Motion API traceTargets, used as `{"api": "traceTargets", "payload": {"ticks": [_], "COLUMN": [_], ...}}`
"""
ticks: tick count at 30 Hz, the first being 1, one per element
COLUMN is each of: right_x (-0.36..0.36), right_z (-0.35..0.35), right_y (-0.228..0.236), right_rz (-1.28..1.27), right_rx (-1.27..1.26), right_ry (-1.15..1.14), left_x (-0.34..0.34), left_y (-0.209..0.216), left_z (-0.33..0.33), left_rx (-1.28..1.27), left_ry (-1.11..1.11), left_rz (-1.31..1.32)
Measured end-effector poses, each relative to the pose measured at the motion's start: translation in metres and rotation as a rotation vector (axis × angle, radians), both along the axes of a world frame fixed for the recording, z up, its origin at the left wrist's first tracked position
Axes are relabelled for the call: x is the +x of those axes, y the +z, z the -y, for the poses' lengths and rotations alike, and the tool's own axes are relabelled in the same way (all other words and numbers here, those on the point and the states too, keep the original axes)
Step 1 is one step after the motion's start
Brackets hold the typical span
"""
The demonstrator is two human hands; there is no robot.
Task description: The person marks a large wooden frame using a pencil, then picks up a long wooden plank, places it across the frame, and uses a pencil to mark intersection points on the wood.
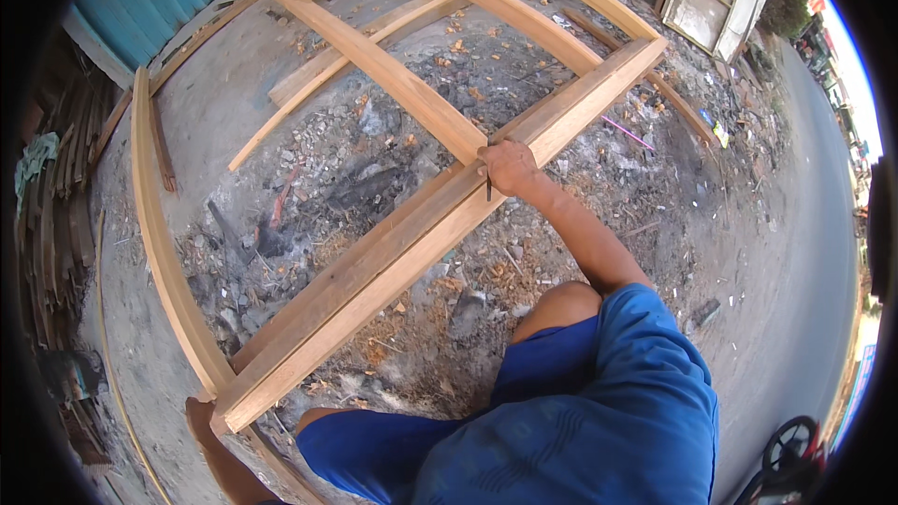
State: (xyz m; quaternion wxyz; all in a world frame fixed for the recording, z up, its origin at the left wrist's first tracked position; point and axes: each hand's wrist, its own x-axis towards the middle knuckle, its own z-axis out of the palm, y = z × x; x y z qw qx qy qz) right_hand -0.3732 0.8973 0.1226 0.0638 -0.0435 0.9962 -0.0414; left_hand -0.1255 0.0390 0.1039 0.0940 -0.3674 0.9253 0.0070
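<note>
A large frame of pale wooden beams spreads out before me, raised a little off the ground. Its near beam (374, 290) runs from the lower left to the upper right. My right hand (512, 166) is closed at the joint where a middle crossbar (402, 84) meets this beam. A short, thin dark piece (488, 189) sticks down from its fingers; I cannot tell its kind. At the lower left corner my left hand (198, 411) grips the frame where the left side beam (173, 271) joins; its fingertips are partly hidden.
Rubble, ash and wood chips (468, 318) cover the ground under the frame. Stacked old boards (56, 243) stand at the left, below blue corrugated sheeting (159, 0). A paved road (814, 224) runs along the right, with a motorcycle wheel (790, 444) at the lower right.
</note>
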Motion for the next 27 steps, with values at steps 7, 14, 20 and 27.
{"api": "traceTargets", "payload": {"ticks": [7, 14, 20, 27], "right_x": [-0.003, -0.032, -0.047, -0.004], "right_z": [-0.019, -0.065, -0.072, -0.103], "right_y": [-0.008, -0.018, -0.004, -0.007], "right_rz": [-0.070, 0.002, 0.125, -0.347], "right_rx": [-0.037, -0.304, -0.567, -0.989], "right_ry": [0.098, 0.365, 0.352, -0.010], "left_x": [-0.212, -0.230, -0.228, -0.232], "left_y": [0.053, 0.034, 0.019, -0.003], "left_z": [-0.310, -0.604, -0.639, -0.637], "left_rx": [0.095, 0.359, 0.302, 0.235], "left_ry": [-0.741, -0.952, -0.840, -0.949], "left_rz": [-0.229, 0.011, 0.292, 0.219]}}
